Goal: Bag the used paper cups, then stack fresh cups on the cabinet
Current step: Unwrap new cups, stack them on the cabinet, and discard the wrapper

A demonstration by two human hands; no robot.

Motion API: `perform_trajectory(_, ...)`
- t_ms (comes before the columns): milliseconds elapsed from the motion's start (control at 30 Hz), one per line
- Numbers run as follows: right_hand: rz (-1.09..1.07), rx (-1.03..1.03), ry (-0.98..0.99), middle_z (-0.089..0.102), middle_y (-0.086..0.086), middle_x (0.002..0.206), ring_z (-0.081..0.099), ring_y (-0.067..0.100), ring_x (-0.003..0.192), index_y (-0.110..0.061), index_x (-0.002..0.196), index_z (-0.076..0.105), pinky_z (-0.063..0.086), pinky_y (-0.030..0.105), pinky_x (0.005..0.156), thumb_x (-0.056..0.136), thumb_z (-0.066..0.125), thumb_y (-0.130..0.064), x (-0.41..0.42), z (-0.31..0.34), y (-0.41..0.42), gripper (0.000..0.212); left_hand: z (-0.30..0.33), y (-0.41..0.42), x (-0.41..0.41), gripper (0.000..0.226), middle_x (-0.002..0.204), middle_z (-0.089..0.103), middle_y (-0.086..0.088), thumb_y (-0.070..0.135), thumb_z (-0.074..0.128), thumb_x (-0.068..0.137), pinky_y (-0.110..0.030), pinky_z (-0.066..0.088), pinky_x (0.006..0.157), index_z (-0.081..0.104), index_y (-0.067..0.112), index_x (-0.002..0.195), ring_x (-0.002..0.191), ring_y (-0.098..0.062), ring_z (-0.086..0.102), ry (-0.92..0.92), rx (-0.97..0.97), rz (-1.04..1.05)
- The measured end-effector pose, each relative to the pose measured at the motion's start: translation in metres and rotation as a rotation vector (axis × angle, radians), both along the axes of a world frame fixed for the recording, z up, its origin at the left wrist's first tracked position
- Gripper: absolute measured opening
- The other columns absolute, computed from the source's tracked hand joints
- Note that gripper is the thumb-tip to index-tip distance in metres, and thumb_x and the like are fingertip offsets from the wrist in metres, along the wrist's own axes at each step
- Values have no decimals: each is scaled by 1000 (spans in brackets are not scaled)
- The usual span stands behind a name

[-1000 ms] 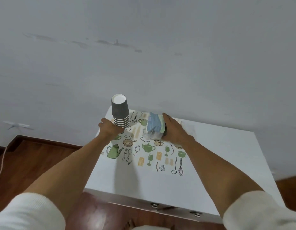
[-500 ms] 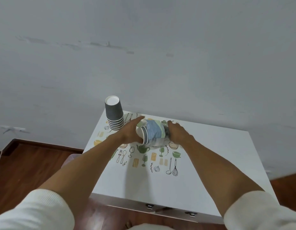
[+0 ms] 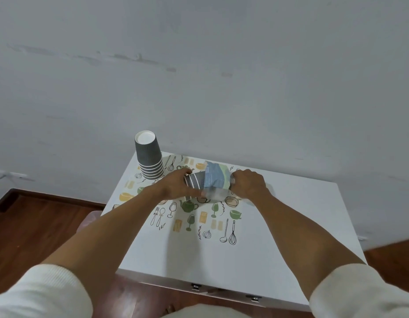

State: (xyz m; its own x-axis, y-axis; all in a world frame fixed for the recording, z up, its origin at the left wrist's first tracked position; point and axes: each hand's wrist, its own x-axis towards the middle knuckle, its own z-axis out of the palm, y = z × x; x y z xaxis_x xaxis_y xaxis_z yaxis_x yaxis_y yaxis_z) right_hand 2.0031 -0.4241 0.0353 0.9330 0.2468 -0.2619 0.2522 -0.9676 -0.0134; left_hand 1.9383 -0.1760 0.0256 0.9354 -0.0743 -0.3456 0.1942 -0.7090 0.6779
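A stack of several grey ribbed paper cups (image 3: pixel 149 157) stands upside down at the back left corner of the white cabinet (image 3: pixel 290 226). At the back middle lies a clear plastic sleeve with a blue-green label (image 3: pixel 216 180), and more grey cups (image 3: pixel 195 181) stick out of its left end. My left hand (image 3: pixel 176 187) grips those protruding cups. My right hand (image 3: pixel 248 185) holds the right end of the sleeve.
The cabinet top carries a printed pattern of kitchen tools and teapots (image 3: pixel 189 216). Behind it rises a grey wall (image 3: pixel 199 76). Brown wooden floor (image 3: pixel 38 226) lies to the left and right. Metal latches (image 3: pixel 195 286) show at the cabinet's front edge.
My left hand has let go of the upside-down stack and moved right onto the cups in the sleeve. Those cups now stick further out of the sleeve's left end.
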Motion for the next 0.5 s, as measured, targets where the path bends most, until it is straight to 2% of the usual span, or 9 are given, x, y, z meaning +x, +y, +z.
perform_trajectory(67, 9, -18, 41, 67, 5, 125, 64, 31, 114, -27, 129, 57, 45, 36, 88, 82, 66, -58, 6, -1, -4, 58, -3, -3, 4, 102, 132, 59, 2, 63, 86, 66, -31, 51, 89, 44, 20, 149, 110, -17, 61, -55, 123, -38)
perform_trajectory(100, 19, -51, 92, 65, 6, 129, 63, 32, 117, -30, 141, 46, 44, 39, 92, 74, 72, -64, 9, -2, -6, 80, -5, -3, 5, 101, 130, 60, 3, 64, 85, 64, -33, 51, 92, 48, 21, 148, 111, -18, 60, -51, 155, -63)
perform_trajectory(167, 88, -127, 156, 49, 11, 146, 50, 36, 133, -33, 159, 9, 34, 49, 107, 60, 81, -66, 15, -3, -8, 126, -2, -4, 8, 98, 119, 65, 7, 69, 85, 58, -37, 54, 92, 56, 25, 140, 104, -17, 63, -31, 174, -85)
perform_trajectory(200, 150, -122, 147, 38, 10, 155, 41, 36, 140, -34, 160, -4, 27, 53, 112, 57, 83, -64, 18, -3, -9, 138, 1, -3, 10, 94, 115, 66, 8, 69, 85, 56, -39, 55, 92, 60, 25, 135, 102, -16, 64, -20, 171, -83)
perform_trajectory(233, 216, -76, 126, 32, 8, 159, 36, 34, 143, -35, 160, -8, 22, 54, 114, 58, 84, -62, 20, -2, -10, 140, 5, -3, 12, 92, 114, 67, 8, 68, 86, 56, -40, 55, 93, 62, 25, 133, 102, -17, 65, -18, 161, -79)
perform_trajectory(300, 313, 51, 73, 42, 4, 152, 43, 29, 138, -35, 161, 2, 23, 50, 111, 74, 79, -53, 24, 0, -10, 118, 13, -1, 16, 92, 120, 66, 7, 68, 87, 56, -39, 53, 97, 60, 25, 133, 108, -18, 63, 13, 169, -65)
perform_trajectory(367, 333, 110, 6, 60, 3, 127, 57, 28, 120, -36, 157, 22, 28, 43, 98, 94, 64, -34, 28, 0, -11, 76, 24, 2, 21, 86, 118, 67, 6, 70, 85, 56, -39, 53, 96, 62, 25, 125, 106, -19, 63, 39, 206, -52)
perform_trajectory(400, 317, 108, -38, 64, 2, 117, 61, 28, 114, -36, 153, 31, 29, 42, 91, 98, 56, -26, 29, -2, -13, 60, 31, 3, 23, 81, 112, 69, 5, 73, 82, 54, -40, 55, 93, 65, 23, 116, 101, -19, 65, 43, 222, -40)
perform_trajectory(500, 203, 68, -129, 68, 2, 110, 64, 29, 107, -31, 139, 43, 31, 41, 83, 99, 46, -16, 30, -4, -21, 43, 53, 7, 26, 64, 92, 72, 2, 74, 73, 60, -38, 56, 80, 68, 20, 94, 87, -19, 68, 26, 197, 32)
